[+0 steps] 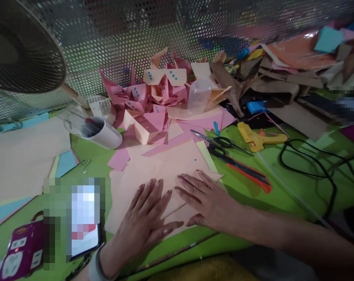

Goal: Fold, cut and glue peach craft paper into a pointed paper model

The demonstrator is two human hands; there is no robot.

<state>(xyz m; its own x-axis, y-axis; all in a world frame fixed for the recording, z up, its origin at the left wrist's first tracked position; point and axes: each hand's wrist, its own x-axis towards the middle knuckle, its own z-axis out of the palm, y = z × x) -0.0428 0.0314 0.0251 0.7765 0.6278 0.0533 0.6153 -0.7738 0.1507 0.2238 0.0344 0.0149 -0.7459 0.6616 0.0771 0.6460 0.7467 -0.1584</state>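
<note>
Pale peach paper [141, 162] lies in front of me on the green table. My left hand [146, 212] rests on it with the fingers stretched out and the thumb spread to the right. From the right side my right hand [207, 201] lies flat on the same paper, its fingers apart and pointing left. Neither hand holds anything. A fold or edge in the paper runs between the two hands. Just beyond the right hand are black-handled scissors [220, 143] and a red and black utility knife [249, 171].
Pink and peach folded paper pieces [162, 93] heap up at the back. A white cup [102, 132] lies tilted at left, near a fan [24, 47]. On the right sits a yellow glue gun [260, 137] with a black cord [311, 171]. A phone [84, 222] lies left.
</note>
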